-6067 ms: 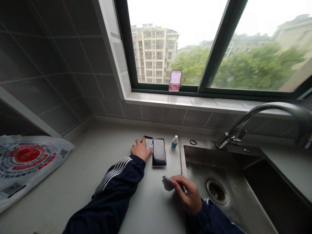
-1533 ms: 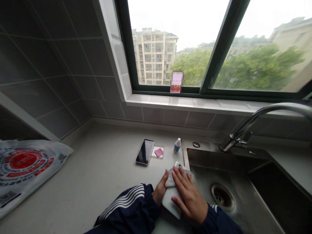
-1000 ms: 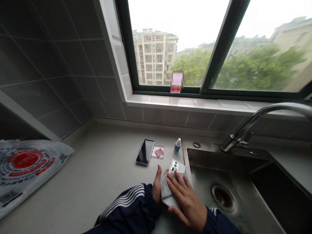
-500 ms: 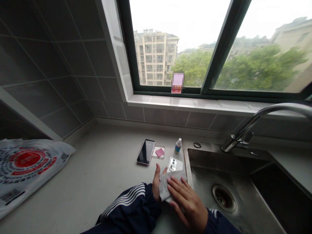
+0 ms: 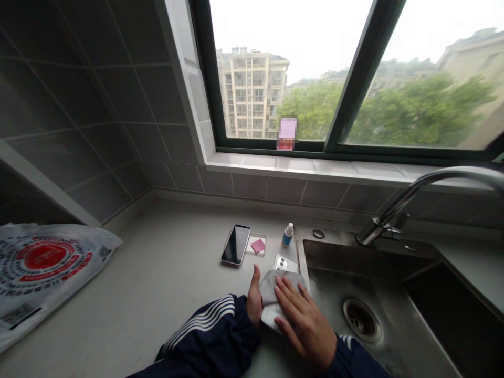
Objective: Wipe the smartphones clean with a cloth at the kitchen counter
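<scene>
A white phone (image 5: 282, 262) lies face down on the counter beside the sink, only its camera end and near corner showing. A grey cloth (image 5: 269, 281) covers its middle. My right hand (image 5: 303, 320) lies flat on the cloth, fingers stretched out and pressing it onto the phone. My left hand (image 5: 254, 300) grips the phone's left edge, thumb pointing up. Both wrists wear dark sleeves with white stripes.
A black phone (image 5: 235, 244) lies screen up further back, next to a clear case (image 5: 258, 245) with a pink slip in it. A small dropper bottle (image 5: 288, 235) stands by the steel sink (image 5: 354, 260). A faucet (image 5: 413, 189) arches over it. A printed plastic bag (image 5: 43, 268) lies left.
My right hand has slid the cloth away from me over the phone's back, covering more of the camera end than half a second ago. My left hand has stayed on the edge.
</scene>
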A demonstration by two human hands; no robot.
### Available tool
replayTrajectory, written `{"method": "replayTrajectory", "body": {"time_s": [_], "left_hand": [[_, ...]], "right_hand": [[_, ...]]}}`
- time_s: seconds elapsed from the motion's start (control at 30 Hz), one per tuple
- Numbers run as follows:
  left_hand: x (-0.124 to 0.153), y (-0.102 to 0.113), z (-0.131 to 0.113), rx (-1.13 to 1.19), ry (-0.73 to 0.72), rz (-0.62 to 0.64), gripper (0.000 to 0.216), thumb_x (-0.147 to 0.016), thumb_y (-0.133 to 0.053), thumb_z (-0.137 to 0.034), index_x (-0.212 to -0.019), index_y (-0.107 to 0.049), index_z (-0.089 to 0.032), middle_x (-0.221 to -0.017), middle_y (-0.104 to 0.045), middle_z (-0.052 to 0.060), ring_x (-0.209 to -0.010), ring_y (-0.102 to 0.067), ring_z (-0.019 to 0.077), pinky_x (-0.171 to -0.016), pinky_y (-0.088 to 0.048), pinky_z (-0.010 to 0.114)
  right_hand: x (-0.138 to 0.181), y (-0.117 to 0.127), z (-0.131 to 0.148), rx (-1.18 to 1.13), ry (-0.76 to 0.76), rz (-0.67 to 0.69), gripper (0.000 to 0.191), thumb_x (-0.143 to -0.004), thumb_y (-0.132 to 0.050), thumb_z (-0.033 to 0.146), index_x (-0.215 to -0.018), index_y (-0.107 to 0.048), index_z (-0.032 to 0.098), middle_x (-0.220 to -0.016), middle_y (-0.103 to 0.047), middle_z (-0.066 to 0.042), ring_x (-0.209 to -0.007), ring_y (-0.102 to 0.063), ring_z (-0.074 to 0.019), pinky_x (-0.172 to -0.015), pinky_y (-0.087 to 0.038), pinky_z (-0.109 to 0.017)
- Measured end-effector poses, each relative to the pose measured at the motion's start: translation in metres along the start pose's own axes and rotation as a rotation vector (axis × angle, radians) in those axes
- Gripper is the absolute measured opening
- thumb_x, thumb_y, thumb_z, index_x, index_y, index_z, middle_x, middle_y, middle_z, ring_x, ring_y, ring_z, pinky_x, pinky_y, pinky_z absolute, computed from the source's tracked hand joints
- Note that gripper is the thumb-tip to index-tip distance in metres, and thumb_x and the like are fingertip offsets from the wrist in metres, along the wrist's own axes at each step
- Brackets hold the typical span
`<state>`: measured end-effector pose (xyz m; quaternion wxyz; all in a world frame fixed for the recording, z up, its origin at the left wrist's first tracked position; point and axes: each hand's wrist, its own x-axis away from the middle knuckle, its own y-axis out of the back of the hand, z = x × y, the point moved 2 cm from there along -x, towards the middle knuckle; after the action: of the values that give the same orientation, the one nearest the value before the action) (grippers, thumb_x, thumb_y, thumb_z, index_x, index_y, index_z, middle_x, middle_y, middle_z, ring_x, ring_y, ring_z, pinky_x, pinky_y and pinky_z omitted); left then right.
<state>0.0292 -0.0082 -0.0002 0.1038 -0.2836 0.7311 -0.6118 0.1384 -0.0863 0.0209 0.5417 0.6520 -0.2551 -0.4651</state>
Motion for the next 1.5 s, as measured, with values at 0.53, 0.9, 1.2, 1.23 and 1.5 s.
{"method": "replayTrajectory", "body": {"time_s": [0.53,0.9,1.2,1.23,1.5], "left_hand": [[0.005,-0.021,-0.004,0.061,-0.113,-0.135,0.082,-0.083,-0.034,-0.069,-0.133,-0.047,-0.006,-0.111,-0.067,0.022,-0.105,-0.063,0.0316,-0.102,-0.038,0.046],[0.007,0.001,-0.012,-0.049,0.010,-0.005,0.097,-0.076,-0.030,-0.080,-0.143,-0.029,-0.010,-0.116,-0.065,0.023,-0.093,-0.066,0.0307,-0.098,-0.037,0.051],[0.002,0.011,-0.012,-0.148,0.046,-0.022,0.105,-0.069,-0.026,-0.087,-0.138,-0.038,-0.008,-0.103,-0.069,0.021,-0.086,-0.067,0.0291,-0.097,-0.038,0.050],[0.001,0.010,-0.010,-0.146,0.042,-0.021,0.105,-0.069,-0.027,-0.087,-0.135,-0.042,-0.007,-0.101,-0.070,0.020,-0.086,-0.068,0.0295,-0.097,-0.039,0.050],[0.010,0.003,0.007,-0.117,-0.038,0.012,0.088,-0.077,-0.040,-0.075,-0.130,-0.052,-0.006,-0.114,-0.067,0.019,-0.121,-0.054,0.0333,-0.108,-0.033,0.047]], "right_hand": [[0.003,0.012,0.006,-0.076,0.008,-0.033,0.046,-0.093,-0.051,0.029,-0.137,-0.048,0.016,-0.144,-0.045,-0.007,-0.133,-0.043,-0.0259,-0.106,-0.042,-0.047],[0.000,0.016,0.023,-0.176,0.117,-0.038,0.046,-0.090,-0.054,0.033,-0.133,-0.052,0.016,-0.143,-0.047,-0.005,-0.137,-0.038,-0.0219,-0.118,-0.019,-0.044],[-0.002,0.012,0.028,-0.186,0.116,-0.041,0.054,-0.091,-0.054,0.035,-0.140,-0.044,0.016,-0.147,-0.042,-0.005,-0.140,-0.032,-0.0225,-0.119,-0.009,-0.045],[-0.002,0.011,0.027,-0.178,0.112,-0.039,0.054,-0.092,-0.053,0.035,-0.141,-0.043,0.016,-0.147,-0.040,-0.006,-0.140,-0.031,-0.0229,-0.119,-0.007,-0.046],[-0.002,0.011,0.014,-0.096,0.068,-0.010,0.065,-0.094,-0.051,0.036,-0.149,-0.028,0.011,-0.152,-0.030,-0.011,-0.142,-0.024,-0.0269,-0.118,-0.003,-0.047]]}}
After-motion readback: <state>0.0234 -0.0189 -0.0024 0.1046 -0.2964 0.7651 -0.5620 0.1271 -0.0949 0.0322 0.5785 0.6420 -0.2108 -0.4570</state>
